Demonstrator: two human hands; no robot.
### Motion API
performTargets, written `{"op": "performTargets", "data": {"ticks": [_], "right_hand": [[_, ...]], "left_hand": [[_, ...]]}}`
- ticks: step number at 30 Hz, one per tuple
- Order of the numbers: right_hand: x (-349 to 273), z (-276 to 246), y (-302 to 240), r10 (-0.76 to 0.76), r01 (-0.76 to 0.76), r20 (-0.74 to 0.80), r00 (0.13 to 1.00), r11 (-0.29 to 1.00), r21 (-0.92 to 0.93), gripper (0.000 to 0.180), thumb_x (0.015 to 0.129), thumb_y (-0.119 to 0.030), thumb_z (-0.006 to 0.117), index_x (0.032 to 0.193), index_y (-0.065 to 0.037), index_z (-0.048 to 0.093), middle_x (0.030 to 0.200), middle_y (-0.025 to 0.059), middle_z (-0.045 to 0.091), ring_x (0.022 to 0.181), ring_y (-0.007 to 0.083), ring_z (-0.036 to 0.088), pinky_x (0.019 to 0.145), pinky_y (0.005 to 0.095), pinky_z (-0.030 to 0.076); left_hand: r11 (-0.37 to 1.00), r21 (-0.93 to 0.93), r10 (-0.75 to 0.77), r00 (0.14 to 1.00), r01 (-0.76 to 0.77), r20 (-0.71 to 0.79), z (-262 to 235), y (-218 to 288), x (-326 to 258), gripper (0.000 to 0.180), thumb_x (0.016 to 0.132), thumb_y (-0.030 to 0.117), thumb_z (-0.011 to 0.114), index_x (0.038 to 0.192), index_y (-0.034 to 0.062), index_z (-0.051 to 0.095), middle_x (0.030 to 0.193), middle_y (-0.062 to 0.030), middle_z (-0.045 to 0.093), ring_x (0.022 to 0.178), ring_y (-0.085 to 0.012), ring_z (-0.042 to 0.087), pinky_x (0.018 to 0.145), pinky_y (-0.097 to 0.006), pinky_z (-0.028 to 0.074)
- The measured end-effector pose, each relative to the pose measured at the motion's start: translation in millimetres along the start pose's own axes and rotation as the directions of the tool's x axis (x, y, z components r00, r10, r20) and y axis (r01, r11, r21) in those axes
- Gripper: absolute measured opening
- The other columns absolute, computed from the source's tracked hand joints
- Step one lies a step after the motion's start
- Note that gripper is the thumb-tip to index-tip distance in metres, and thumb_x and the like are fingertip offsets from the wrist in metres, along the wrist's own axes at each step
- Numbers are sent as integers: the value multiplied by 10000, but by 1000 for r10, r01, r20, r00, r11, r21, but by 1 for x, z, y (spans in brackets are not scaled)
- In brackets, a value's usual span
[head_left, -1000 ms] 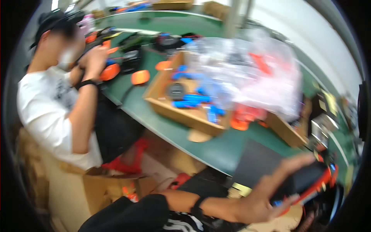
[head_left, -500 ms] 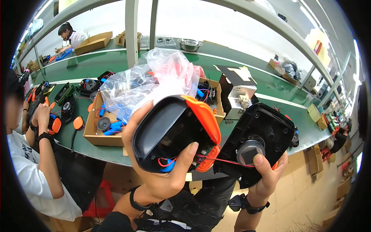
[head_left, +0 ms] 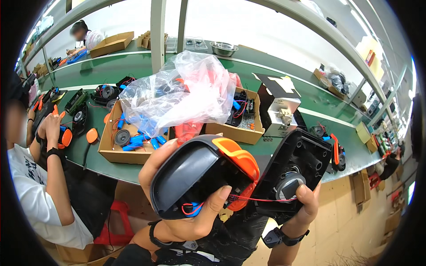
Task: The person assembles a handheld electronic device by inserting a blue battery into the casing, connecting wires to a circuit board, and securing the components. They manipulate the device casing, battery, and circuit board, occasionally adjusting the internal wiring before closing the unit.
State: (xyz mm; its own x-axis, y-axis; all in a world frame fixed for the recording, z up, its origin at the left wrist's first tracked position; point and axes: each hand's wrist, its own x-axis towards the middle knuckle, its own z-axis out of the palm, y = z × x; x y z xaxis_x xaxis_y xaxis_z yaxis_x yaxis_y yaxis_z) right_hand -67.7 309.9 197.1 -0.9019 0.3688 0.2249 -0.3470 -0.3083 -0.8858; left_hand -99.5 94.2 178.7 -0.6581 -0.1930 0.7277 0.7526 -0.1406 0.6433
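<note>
Bright workroom, with a green bench (head_left: 326, 102) beyond the left hand (head_left: 195, 224) and the right hand (head_left: 307, 206). Far left of the hands, a co-worker (head_left: 40, 206) in a soft white shirt at the same bench. Nearer the left hand, an orange cap (head_left: 92, 135) with a dark stem. Just beyond the left hand, a matte brown cardboard box (head_left: 126, 157) with smooth blue cylinders (head_left: 133, 145) and a small speaker (head_left: 122, 137) inside, partly under a thin, crinkled, see-through bag (head_left: 199, 104).

Clamps a black shell (head_left: 179, 177) firmly in the left hand, fingers behind, thumb over the open front. Grips a black panel (head_left: 306, 153) in the right hand, thumb pressed beside its round speaker (head_left: 288, 185). Compared with half a second ago, both held a little lower, the panel tilted more. Linked between the hands by thin red wires (head_left: 266, 200), nearly straight; not closed together, so inside open to view; contact at the edges hard to tell.

Rounded and slightly glossy on the shell, with a curved orange strip (head_left: 239, 156); stiff, flat and studded with small round posts on the panel. Beyond the right hand, a shiny, boxy metal fixture (head_left: 276, 116); farther right, an orange-edged part (head_left: 341, 160) on the bench.
</note>
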Motion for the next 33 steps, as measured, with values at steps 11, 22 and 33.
{"op": "performTargets", "data": {"ticks": [11,22,33], "right_hand": [[8,-25,30,147,-160,131,980,983,94,708,789,-202,744,1392,91,517,1098,222,731,905,283,773,812,400,664],[52,-34,67,339,-312,132,931,931,-192,442,840,-27,815,1230,70,631,1047,132,750,887,165,732,819,298,590],[86,-41,55,-129,378,358,925,217,-900,402,751,-75,887,1116,-29,727,839,89,711,737,236,681,720,379,518]], "left_hand": [[993,-1,-119,993,119,14,-1,-5,-5,826,869,-1,799,1527,-52,301,1430,-241,554,1302,-307,616,1107,-406,492],[874,44,-486,871,484,73,-5,-89,-2,767,784,-100,749,1478,35,448,1366,-116,582,1301,-198,579,1124,-358,454],[851,-73,-522,853,520,-10,-11,-122,-29,853,856,-38,730,1574,14,273,1449,-170,472,1317,-238,532,1140,-395,430]]}}
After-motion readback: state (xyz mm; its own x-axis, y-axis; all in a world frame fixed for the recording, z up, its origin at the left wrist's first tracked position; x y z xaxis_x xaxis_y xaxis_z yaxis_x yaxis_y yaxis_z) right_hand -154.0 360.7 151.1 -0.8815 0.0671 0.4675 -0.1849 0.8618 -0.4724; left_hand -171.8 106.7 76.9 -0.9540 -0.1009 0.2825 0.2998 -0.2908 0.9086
